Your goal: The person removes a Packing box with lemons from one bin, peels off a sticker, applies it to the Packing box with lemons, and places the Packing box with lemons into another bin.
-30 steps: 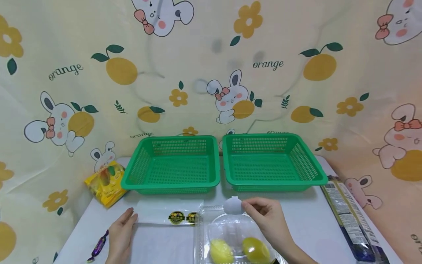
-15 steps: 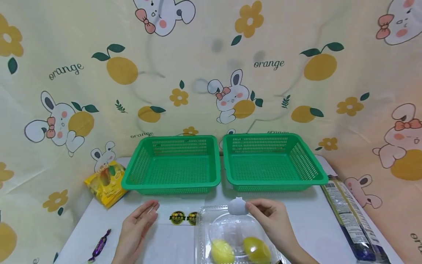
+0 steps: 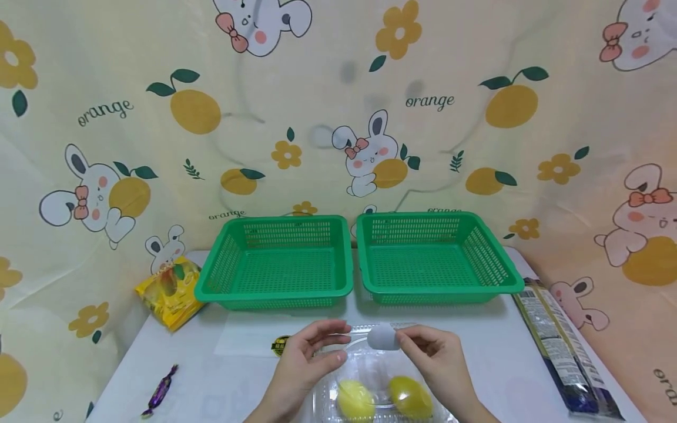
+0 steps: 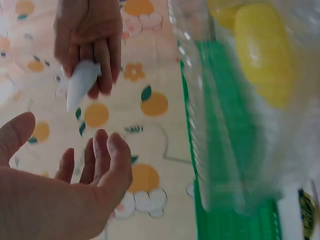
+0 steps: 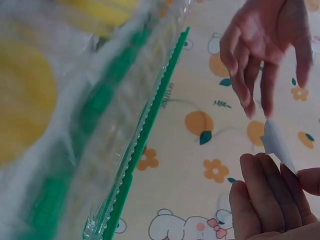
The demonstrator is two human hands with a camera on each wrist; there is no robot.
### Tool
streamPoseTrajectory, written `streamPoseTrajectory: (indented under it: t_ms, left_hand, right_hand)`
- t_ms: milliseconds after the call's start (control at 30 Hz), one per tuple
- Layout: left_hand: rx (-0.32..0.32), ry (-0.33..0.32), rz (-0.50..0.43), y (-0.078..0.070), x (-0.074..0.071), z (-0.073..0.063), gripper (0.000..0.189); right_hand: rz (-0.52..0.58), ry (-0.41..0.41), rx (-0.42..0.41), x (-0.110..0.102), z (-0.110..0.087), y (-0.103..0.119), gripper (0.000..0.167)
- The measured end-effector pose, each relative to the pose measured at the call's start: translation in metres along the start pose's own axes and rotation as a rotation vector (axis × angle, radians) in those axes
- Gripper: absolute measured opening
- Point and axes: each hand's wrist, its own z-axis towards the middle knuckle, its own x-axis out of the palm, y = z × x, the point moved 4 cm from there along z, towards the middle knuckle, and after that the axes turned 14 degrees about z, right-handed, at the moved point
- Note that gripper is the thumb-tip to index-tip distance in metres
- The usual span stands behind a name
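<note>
My right hand (image 3: 441, 358) pinches a small white sticker (image 3: 383, 337) by its right edge, between thumb and index finger. The sticker's pale side shows in the head view and both wrist views. Beneath both hands stands a clear plastic box (image 3: 370, 367) with its lid down. Inside it lie a pale yellow fruit (image 3: 356, 400) and a greener yellow fruit (image 3: 411, 398). To the left of the sticker, my left hand (image 3: 301, 364) is held with fingers spread and nothing in it, overlapping the box's left edge. In the left wrist view its thumb and fingers (image 4: 120, 160) are apart.
Behind the box stand two green baskets, the left basket (image 3: 274, 304) and the right basket (image 3: 444, 291). A sticker strip (image 3: 243, 341) with black and gold labels lies partly behind the left hand. A yellow packet (image 3: 171, 294), a purple-wrapped candy (image 3: 160, 390) and a long bag (image 3: 568, 346) lie around.
My left hand has moved right, from the sticker strip to beside the sticker. The right hand has shifted slightly right, still pinching the sticker above the box.
</note>
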Motion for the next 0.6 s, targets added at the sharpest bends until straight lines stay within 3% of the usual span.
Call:
streamPoseTrajectory:
  t_ms: [233, 600]
  left_hand:
    - [0.08, -0.03, 0.057, -0.012, 0.021, 0.006, 0.035]
    - [0.03, -0.091, 0.237, -0.013, 0.038, 0.011, 0.02]
  right_hand:
    - [0.039, 0.003, 0.018, 0.001, -0.004, -0.005, 0.006]
    - [0.051, -0.038, 0.011, 0.005, -0.011, -0.009, 0.006]
